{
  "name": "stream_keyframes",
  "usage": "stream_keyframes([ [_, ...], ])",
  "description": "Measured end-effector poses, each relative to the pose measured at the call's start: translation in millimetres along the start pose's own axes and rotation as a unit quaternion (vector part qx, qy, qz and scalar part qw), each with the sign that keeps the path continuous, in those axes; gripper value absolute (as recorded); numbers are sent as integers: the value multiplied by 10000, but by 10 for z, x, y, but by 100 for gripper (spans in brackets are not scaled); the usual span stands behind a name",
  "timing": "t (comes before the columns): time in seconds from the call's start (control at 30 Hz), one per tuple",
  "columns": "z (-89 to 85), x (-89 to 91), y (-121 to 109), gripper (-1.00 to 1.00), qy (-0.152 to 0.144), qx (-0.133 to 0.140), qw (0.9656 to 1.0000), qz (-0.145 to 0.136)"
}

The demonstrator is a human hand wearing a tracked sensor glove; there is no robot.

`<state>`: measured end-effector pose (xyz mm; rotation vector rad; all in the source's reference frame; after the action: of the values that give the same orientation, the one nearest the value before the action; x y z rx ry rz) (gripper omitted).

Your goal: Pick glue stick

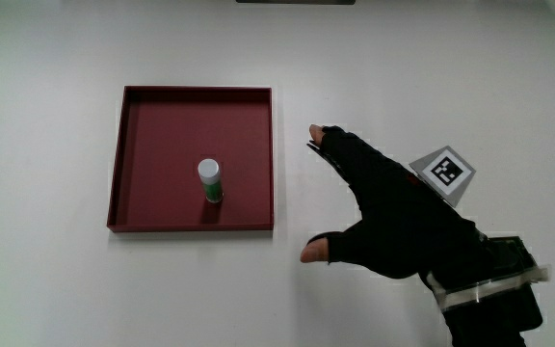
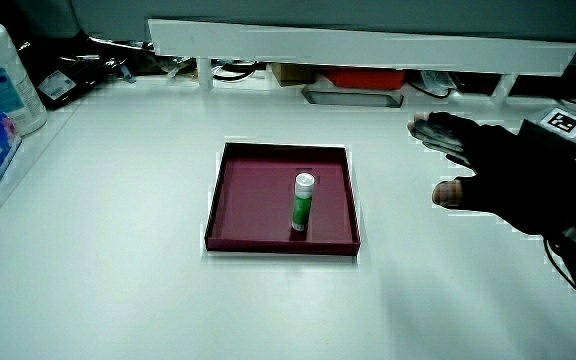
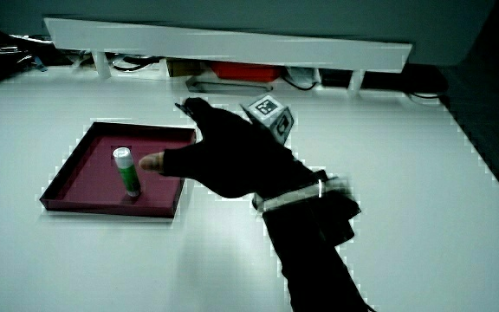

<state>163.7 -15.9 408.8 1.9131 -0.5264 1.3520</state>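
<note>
so the glue stick point(image 1: 210, 180) is standing upright inside the dark red tray point(image 1: 140, 154), roughly mid-tray and a bit nearer the person's edge, white cap on top, green body. same deal in both side views point(image 2: 303, 200) point(image 3: 126, 171). the hand point(image 1: 393, 212) is over the bare table just beside the tray, fingers spread and loose, gripping nothing, not touching the stick. patterned cube point(image 1: 445, 172) sits on its back.

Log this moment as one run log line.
hand: open, beside tray | glue stick: upright in tray, untouched | pick: not yet done
</note>
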Motion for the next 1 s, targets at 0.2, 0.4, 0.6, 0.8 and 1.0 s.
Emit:
stream_keyframes([
  [0.2,-80,97,156,0,-5,-29,9979,-646],
  [0.4,-179,156,377,0,245,-56,9989,-404],
  [0.6,-341,175,618,0,644,-177,9959,-605],
  [0.8,-519,311,873,0,667,-246,9970,-310],
  [1.0,-659,471,1065,0,694,-244,9969,-294],
])
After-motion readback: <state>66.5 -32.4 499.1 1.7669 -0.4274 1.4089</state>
